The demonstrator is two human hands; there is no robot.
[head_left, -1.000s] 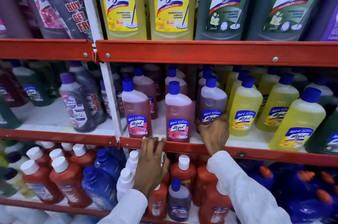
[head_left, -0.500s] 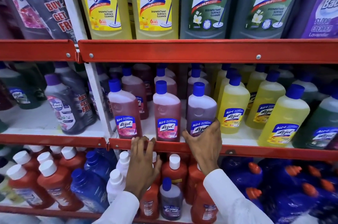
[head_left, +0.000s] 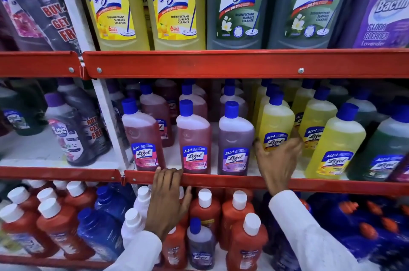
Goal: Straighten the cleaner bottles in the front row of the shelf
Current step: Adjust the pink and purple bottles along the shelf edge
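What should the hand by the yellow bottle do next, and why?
Probably close the right hand around the yellow bottle and pull it toward the red shelf edge. It stands further back than the purple bottle beside it, and the fingers are spread at its label.

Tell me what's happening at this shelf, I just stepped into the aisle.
A person in white sleeves is tidying the middle shelf of cleaner bottles. The left hand rests on the red metal shelf edge below two pink bottles. The right hand reaches around the front yellow blue-capped bottle, beside the purple blue-capped bottle. A firm grip isn't clear.
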